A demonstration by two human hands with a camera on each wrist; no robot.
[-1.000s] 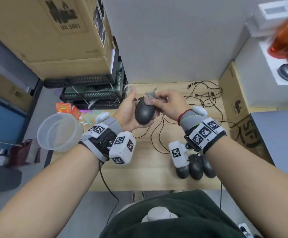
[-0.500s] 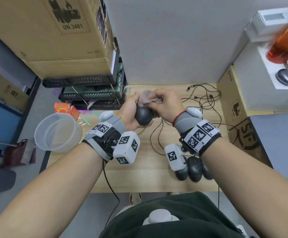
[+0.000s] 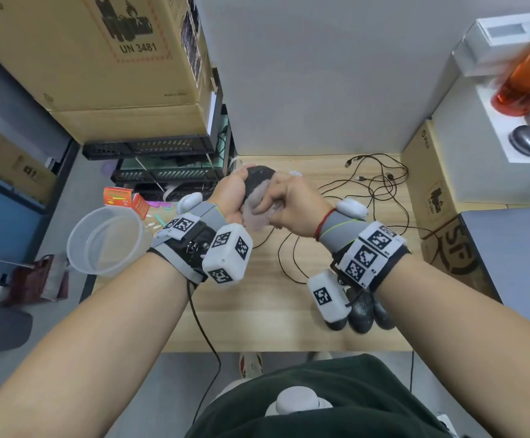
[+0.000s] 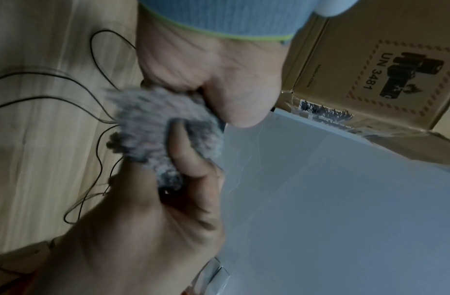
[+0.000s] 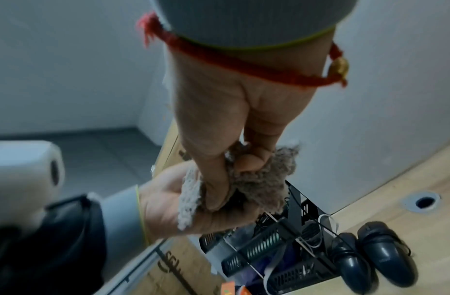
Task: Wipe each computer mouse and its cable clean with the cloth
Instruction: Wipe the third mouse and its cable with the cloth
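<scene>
Grey fuzzy cloth [image 3: 258,207] pinched in right hand [image 3: 292,205]; left hand [image 3: 230,197] clasps black plastic mouse [image 3: 257,178]. Rotate mouse, press firmly, then cable.

The cloth [image 3: 258,210] is fuzzy grey-pink, the held mouse [image 3: 257,180] black, the desk [image 3: 266,305] pale wood grain, the wrist bands [image 3: 369,257] white with black square markers.

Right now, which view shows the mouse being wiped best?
The head view: the black mouse shows in the left hand, the cloth held by the right hand over its near end. Both wrist views show cloth and hands, hardly any mouse.
</scene>
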